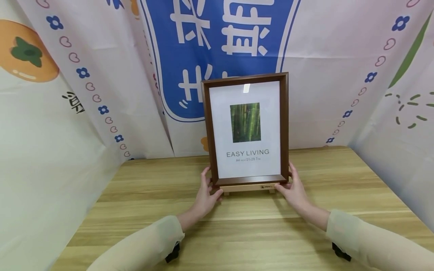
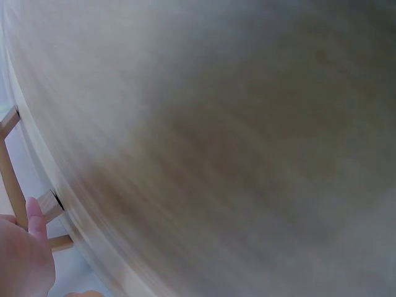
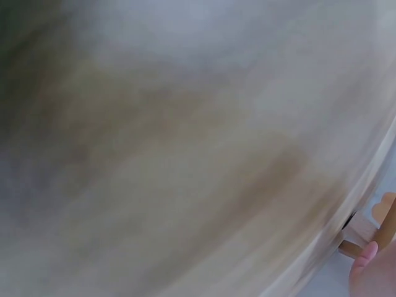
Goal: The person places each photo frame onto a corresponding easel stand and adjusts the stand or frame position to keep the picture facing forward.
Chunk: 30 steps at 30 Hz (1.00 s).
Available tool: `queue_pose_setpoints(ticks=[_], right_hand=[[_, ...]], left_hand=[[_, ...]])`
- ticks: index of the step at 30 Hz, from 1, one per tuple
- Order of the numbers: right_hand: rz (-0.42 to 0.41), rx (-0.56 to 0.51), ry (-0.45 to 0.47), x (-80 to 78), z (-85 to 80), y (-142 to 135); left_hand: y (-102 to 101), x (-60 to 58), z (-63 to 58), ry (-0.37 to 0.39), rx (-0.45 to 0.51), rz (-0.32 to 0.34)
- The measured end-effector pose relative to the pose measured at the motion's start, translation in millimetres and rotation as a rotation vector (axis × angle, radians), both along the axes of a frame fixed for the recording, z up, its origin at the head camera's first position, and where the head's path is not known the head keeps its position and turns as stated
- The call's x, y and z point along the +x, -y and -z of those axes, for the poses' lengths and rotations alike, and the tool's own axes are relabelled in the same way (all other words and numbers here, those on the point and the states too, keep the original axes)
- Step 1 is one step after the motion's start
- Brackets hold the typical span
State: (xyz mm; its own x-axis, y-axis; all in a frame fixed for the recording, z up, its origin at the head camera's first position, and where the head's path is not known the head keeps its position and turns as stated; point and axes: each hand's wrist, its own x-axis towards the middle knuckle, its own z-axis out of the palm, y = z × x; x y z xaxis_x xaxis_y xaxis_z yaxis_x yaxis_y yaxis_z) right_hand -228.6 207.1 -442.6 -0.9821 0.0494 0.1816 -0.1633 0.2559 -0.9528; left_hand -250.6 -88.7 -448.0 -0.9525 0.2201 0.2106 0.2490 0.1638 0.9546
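A brown picture frame (image 1: 284, 128) stands upright, leaning slightly back, on a small light-wood easel (image 1: 249, 188). Behind its glazing is a white sheet with a bamboo photo (image 1: 245, 122) and the words EASY LIVING. My left hand (image 1: 206, 194) grips the easel's left end, thumb at the front ledge and fingers beside the frame's lower corner. At the opposite end my right hand (image 1: 295, 191) holds the ledge likewise, its thumb in front. Part of the fingers on both sides is hidden behind. The left wrist view catches easel bars (image 2: 11, 179) by the hand.
The wood-grain table (image 1: 162, 203) extends on both sides of the easel. Behind it hangs a white printed cloth (image 1: 315, 94) with a blue panel (image 1: 190, 101), close to the frame's back. Pale cloth (image 1: 44, 158) also lines the left side.
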Motion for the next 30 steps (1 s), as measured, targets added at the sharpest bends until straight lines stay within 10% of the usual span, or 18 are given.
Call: queue_pose_setpoints(ticks=[15, 30], right_hand=[[0.0, 0.014, -0.008, -2.5, 0.7, -2], [-0.07, 0.126, -0.062, 8.0, -2.6, -46]], left_hand=[[-3, 18.9, -31.4, -0.002, -0.053, 0.02], [29, 10.1, -22.3, -0.054, -0.04, 0.009]])
